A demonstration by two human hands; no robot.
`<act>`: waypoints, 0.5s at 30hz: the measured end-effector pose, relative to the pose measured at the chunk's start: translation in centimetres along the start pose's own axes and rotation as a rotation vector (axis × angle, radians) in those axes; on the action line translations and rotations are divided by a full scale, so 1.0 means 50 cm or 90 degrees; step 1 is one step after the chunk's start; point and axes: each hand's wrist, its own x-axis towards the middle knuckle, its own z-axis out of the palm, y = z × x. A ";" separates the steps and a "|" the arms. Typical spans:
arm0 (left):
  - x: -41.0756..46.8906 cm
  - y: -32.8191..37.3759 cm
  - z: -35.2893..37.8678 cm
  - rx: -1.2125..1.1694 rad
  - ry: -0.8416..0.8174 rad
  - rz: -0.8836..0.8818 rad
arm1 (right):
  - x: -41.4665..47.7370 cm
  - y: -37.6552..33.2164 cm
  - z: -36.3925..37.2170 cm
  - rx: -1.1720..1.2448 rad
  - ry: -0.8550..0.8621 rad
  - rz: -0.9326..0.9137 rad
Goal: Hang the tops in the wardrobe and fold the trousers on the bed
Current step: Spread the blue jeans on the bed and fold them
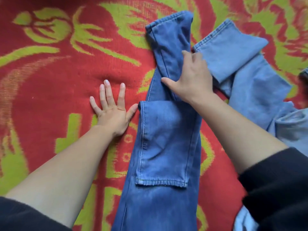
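Both hands spread flat — left hand on red-green bedspread, right hand pressing folded dark jeans, paler jeans alongside

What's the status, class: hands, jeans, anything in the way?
Left hand flat on bedspread, open. Right hand pressing dark jeans, leg folded over. Lighter jeans alongside.

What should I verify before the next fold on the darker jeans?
1. Darker jeans lie flat on the bed cover: ok.
2. Folded-back leg end sits smooth on top: ok.
3. Right hand presses the jeans down: ok.
4. Left hand ready on the denim: not ok; it rests flat on the cover, thumb at the fold.
5. Lighter jeans clear of this pair: cannot tell; the right hand hides where they meet.
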 end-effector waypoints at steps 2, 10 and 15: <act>0.001 0.000 0.001 0.006 0.005 -0.002 | 0.026 -0.015 0.009 -0.059 -0.001 -0.019; 0.001 0.004 -0.011 0.022 -0.031 -0.008 | 0.106 0.015 -0.014 0.757 0.036 0.266; 0.004 0.005 -0.015 0.009 -0.049 -0.013 | 0.155 0.066 -0.013 0.552 0.062 0.398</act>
